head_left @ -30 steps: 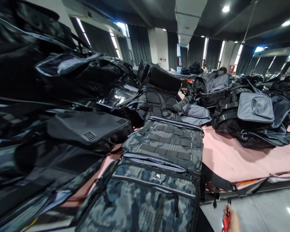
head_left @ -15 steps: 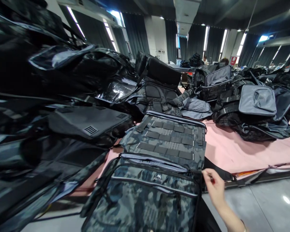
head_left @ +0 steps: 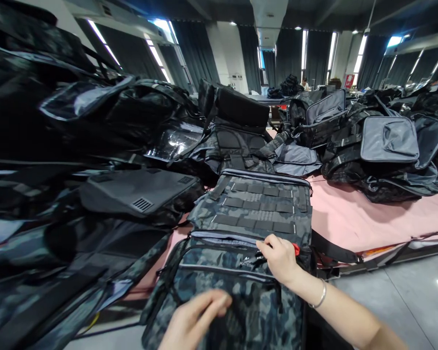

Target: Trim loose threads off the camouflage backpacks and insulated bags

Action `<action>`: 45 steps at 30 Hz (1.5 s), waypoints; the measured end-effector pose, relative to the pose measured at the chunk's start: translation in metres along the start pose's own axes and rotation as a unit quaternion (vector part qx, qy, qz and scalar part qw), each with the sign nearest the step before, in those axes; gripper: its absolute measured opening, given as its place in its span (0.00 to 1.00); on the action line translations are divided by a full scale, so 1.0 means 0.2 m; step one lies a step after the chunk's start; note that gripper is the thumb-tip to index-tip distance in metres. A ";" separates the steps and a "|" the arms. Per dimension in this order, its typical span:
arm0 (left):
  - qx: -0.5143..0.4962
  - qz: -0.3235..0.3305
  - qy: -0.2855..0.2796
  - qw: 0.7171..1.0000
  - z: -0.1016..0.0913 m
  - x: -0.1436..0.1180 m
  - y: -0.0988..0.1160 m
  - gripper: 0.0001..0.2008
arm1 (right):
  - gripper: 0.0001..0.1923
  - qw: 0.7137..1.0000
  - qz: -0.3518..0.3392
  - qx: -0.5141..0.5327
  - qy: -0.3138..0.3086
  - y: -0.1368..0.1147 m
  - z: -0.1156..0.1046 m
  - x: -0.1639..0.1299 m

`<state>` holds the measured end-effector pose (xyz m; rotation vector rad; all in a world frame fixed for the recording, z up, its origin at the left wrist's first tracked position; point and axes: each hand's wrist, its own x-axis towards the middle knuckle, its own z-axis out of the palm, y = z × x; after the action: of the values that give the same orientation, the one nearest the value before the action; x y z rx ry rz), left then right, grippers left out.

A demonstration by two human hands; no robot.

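Note:
A camouflage backpack (head_left: pixel 241 306) with a pale logo lies in front of me, its upper zipped pocket (head_left: pixel 226 238) partly open along a grey-lined edge. My right hand (head_left: pixel 279 257) is closed at that edge, near the logo. A small red and black object (head_left: pixel 296 249) shows on both sides of its fingers; its kind is mostly hidden. My left hand (head_left: pixel 199 316) hovers over the lower front panel, thumb and forefinger close together, blurred by motion. Behind the pocket lies a camouflage panel (head_left: pixel 259 204) with rows of webbing straps.
More dark backpacks are heaped on the left (head_left: pixel 131 194) and at the right, where one bag's grey-lined flap (head_left: pixel 389 138) hangs open. Pink cloth (head_left: pixel 350 214) covers the table. A black strap (head_left: pixel 336 250) runs off the right side. Tiled floor (head_left: pixel 416 296) lies beyond the table edge.
My right hand has moved left along the pocket opening from the bag's right side to near the logo. My left hand has come into view from below.

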<state>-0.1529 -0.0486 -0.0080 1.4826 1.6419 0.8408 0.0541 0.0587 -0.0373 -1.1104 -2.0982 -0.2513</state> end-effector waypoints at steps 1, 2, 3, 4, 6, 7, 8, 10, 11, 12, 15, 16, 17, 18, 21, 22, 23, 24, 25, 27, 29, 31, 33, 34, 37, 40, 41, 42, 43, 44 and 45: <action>0.033 0.063 0.056 0.996 -0.02 0.09 0.07 0.15 | 0.10 1.000 -0.012 -0.006 0.012 0.00 0.00 -0.01; 0.067 0.128 0.093 0.985 -0.02 0.17 0.13 0.13 | 0.10 0.999 -0.022 -0.009 0.021 0.00 0.00 -0.03; 0.104 0.186 0.112 0.970 -0.01 0.24 0.17 0.12 | 0.09 0.999 -0.030 -0.012 0.028 0.00 -0.01 -0.04; 0.146 0.229 0.115 0.955 0.00 0.31 0.21 0.13 | 0.09 0.999 -0.036 -0.014 0.032 -0.01 -0.01 -0.04; 0.236 0.264 0.099 0.930 0.04 0.42 0.25 0.14 | 0.09 0.998 -0.039 -0.020 0.035 -0.01 -0.01 -0.05; 0.271 0.264 0.087 0.921 0.06 0.45 0.25 0.14 | 0.09 0.998 -0.040 -0.023 0.035 -0.01 0.00 -0.05; 0.297 0.258 0.077 0.916 0.07 0.48 0.26 0.14 | 0.09 0.998 -0.041 -0.027 0.036 -0.01 0.00 -0.05; 0.319 0.245 0.058 0.914 0.07 0.52 0.26 0.13 | 0.08 0.998 -0.043 -0.033 0.039 -0.02 0.01 -0.05; 0.321 0.240 0.048 0.915 0.07 0.52 0.26 0.12 | 0.08 0.998 -0.044 -0.035 0.040 -0.02 0.01 -0.05; 0.325 0.235 0.038 0.915 0.06 0.53 0.26 0.11 | 0.08 0.997 -0.046 -0.037 0.040 -0.02 0.01 -0.05; 0.334 0.216 0.013 0.917 0.06 0.54 0.28 0.09 | 0.08 0.997 -0.055 -0.040 0.029 -0.01 0.01 -0.05; 0.336 0.210 0.005 0.918 0.06 0.54 0.29 0.08 | 0.08 0.997 -0.056 -0.041 0.023 -0.01 0.01 -0.05; 0.336 0.205 -0.003 0.919 0.07 0.55 0.29 0.08 | 0.08 0.997 -0.057 -0.041 0.017 -0.01 0.00 -0.05; 0.336 0.202 -0.012 0.920 0.08 0.56 0.30 0.07 | 0.08 0.997 -0.058 -0.040 0.011 -0.01 0.00 -0.05; 0.328 0.197 -0.038 0.923 0.09 0.58 0.31 0.07 | 0.08 0.997 -0.062 -0.037 0.001 -0.01 0.00 -0.05; 0.324 0.196 -0.044 0.925 0.09 0.59 0.31 0.07 | 0.08 0.997 -0.064 -0.037 0.000 -0.01 0.00 -0.05; 0.318 0.196 -0.047 0.926 0.09 0.60 0.31 0.07 | 0.08 0.997 -0.063 -0.036 -0.003 -0.01 0.00 -0.05; 0.312 0.196 -0.045 0.928 0.08 0.60 0.31 0.07 | 0.08 0.998 -0.059 -0.032 -0.007 -0.01 0.00 -0.05; 0.306 0.195 -0.038 0.931 0.07 0.60 0.30 0.07 | 0.09 0.998 -0.054 -0.024 -0.015 0.00 0.00 -0.05; 0.294 0.193 -0.013 0.936 0.06 0.59 0.28 0.07 | 0.10 0.998 -0.035 0.002 -0.044 0.00 -0.02 -0.05; 0.285 0.192 0.017 0.939 0.06 0.58 0.26 0.09 | 0.13 0.995 -0.007 0.047 -0.087 0.00 -0.04 -0.05; 0.275 0.193 0.039 0.941 0.08 0.57 0.23 0.09 | 0.16 0.985 0.035 0.103 -0.131 0.01 -0.09 -0.04; 0.265 0.194 0.052 0.943 0.09 0.57 0.21 0.09 | 0.15 0.972 0.091 0.149 -0.155 0.01 -0.14 -0.03; 0.260 0.196 0.056 0.944 0.10 0.57 0.19 0.09 | 0.16 0.967 0.118 0.161 -0.161 0.01 -0.16 -0.02; 0.248 0.199 0.065 0.946 0.11 0.57 0.17 0.09 | 0.13 0.956 0.165 0.162 -0.179 0.00 -0.23 0.00; 0.239 0.203 0.069 0.947 0.11 0.57 0.15 0.09 | 0.09 0.950 0.182 0.140 -0.210 -0.03 -0.25 0.02; 0.236 0.203 0.069 0.948 0.11 0.57 0.15 0.09 | 0.09 0.948 0.188 0.133 -0.220 -0.04 -0.25 0.03; 0.234 0.203 0.069 0.948 0.12 0.57 0.15 0.09 | 0.10 0.946 0.193 0.126 -0.229 -0.05 -0.25 0.04; 0.231 0.204 0.069 0.949 0.12 0.57 0.15 0.09 | 0.10 0.944 0.194 0.120 -0.236 -0.07 -0.24 0.04; 0.228 0.204 0.069 0.950 0.12 0.57 0.15 0.09 | 0.10 0.944 0.193 0.114 -0.242 -0.08 -0.23 0.05; 0.225 0.203 0.070 0.950 0.12 0.57 0.15 0.09 | 0.10 0.945 0.189 0.109 -0.245 -0.09 -0.22 0.05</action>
<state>-0.1229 0.0669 -0.0062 2.1782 1.7357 0.8355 0.0590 0.0336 0.0044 -1.5180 -2.1949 0.4768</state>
